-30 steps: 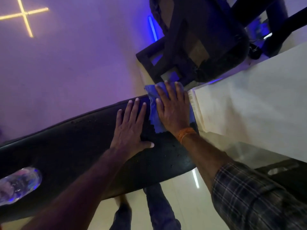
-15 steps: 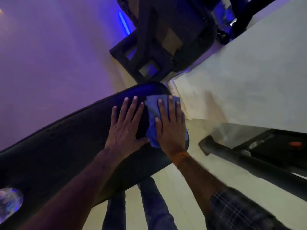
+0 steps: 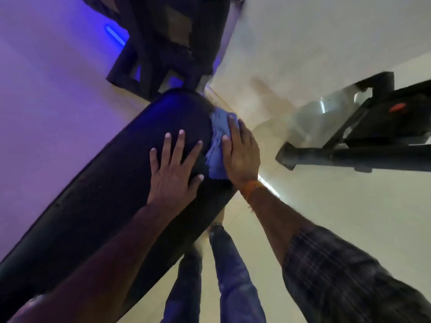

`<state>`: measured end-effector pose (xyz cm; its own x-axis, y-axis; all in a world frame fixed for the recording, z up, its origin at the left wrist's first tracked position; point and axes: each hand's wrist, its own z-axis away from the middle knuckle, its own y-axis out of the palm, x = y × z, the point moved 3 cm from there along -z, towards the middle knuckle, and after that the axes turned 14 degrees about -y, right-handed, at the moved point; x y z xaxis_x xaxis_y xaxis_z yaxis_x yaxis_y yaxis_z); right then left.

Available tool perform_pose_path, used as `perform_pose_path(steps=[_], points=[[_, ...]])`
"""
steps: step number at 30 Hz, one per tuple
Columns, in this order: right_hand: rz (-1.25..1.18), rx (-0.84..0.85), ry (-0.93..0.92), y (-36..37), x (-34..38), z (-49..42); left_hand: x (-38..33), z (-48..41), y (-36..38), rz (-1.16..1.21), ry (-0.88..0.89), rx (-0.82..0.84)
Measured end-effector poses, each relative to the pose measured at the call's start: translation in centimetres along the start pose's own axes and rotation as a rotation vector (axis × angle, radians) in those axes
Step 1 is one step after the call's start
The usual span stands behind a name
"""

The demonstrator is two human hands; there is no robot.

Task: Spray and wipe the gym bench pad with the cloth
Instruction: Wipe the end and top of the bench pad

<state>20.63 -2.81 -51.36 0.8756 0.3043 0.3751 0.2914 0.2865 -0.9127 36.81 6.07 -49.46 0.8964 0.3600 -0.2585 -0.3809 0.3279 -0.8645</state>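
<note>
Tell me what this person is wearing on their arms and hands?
Both hands are bare, no gloves. The right arm has a dark plaid sleeve pushed up past the elbow, and an orange band circles the right wrist. The left arm is bare as far as the picture shows; no sleeve, watch or band is visible on it.

The blue cloth [image 3: 218,145] has been carried by the right hand [image 3: 240,151] from the flat top of the black bench pad [image 3: 116,183] to its right-hand edge, where the fingers are now curled over the rim. The cloth has been bunched narrower, so that less of it is shown beyond the palm than a second ago. The left hand [image 3: 173,170] is now spread wider, with the thumb brought just beside the cloth's lower corner. The clear bottle seen earlier far behind the left wrist is no longer in view.
</note>
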Motion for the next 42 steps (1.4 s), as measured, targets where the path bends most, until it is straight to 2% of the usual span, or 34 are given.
perform_pose_path(steps=[3, 6, 8, 11, 13, 16, 19, 22, 26, 28, 31, 33, 36, 38, 40, 42], points=[[0.013, -0.093, 0.087, 1.2, 1.2, 3.2, 0.2, 0.4, 0.6, -0.009, 0.004, -0.025], [0.000, -0.106, -0.004, 2.3, 2.4, 8.3, -0.2, 0.7, 0.8, -0.036, -0.006, -0.044], [-0.027, -0.135, -0.009, 2.1, 1.0, 6.7, -0.6, 1.1, 1.1, -0.041, 0.008, -0.049], [-0.059, -0.206, 0.085, 2.1, 0.3, 5.1, -0.5, 1.4, 1.5, -0.017, 0.010, -0.063], [-0.056, -0.198, 0.076, 3.4, 1.9, 7.9, -0.7, 1.7, 1.5, 0.032, -0.014, -0.071], [-0.018, -0.105, -0.055, 4.4, 3.5, 12.1, -0.8, 2.0, 1.2, 0.093, -0.051, -0.069], [0.072, -0.120, -0.153, 3.1, 2.3, 8.3, -0.2, 2.5, 1.2, 0.092, -0.021, -0.086], [0.107, -0.185, -0.112, 3.0, 2.2, 4.9, 1.5, 2.7, 1.5, 0.112, -0.045, -0.133], [0.069, -0.052, -0.248, 5.1, 5.4, 10.6, 3.5, 3.9, 1.1, 0.169, -0.193, -0.157], [0.093, -0.043, -0.296, 5.1, 5.4, 9.6, 4.4, 4.5, 0.8, 0.165, -0.232, -0.170], [0.158, -0.104, -0.240, 4.5, 6.2, 4.0, 5.9, 5.0, 0.6, 0.169, -0.259, -0.202], [0.155, -0.118, -0.221, 5.2, 7.3, 3.5, 7.0, 5.0, 0.7, 0.197, -0.307, -0.226], [0.106, 0.009, -0.459, 6.5, 9.0, 8.6, 7.9, 5.7, 0.4, 0.237, -0.385, -0.249], [0.132, 0.063, -0.590, 6.2, 8.8, 8.2, 8.3, 6.2, 0.0, 0.245, -0.400, -0.244], [0.194, 0.006, -0.554, 5.8, 9.3, 4.0, 8.9, 6.5, 0.0, 0.257, -0.401, -0.243], [0.221, -0.065, -0.381, 5.9, 10.8, 0.5, 9.7, 6.7, 0.4, 0.274, -0.420, -0.257]])
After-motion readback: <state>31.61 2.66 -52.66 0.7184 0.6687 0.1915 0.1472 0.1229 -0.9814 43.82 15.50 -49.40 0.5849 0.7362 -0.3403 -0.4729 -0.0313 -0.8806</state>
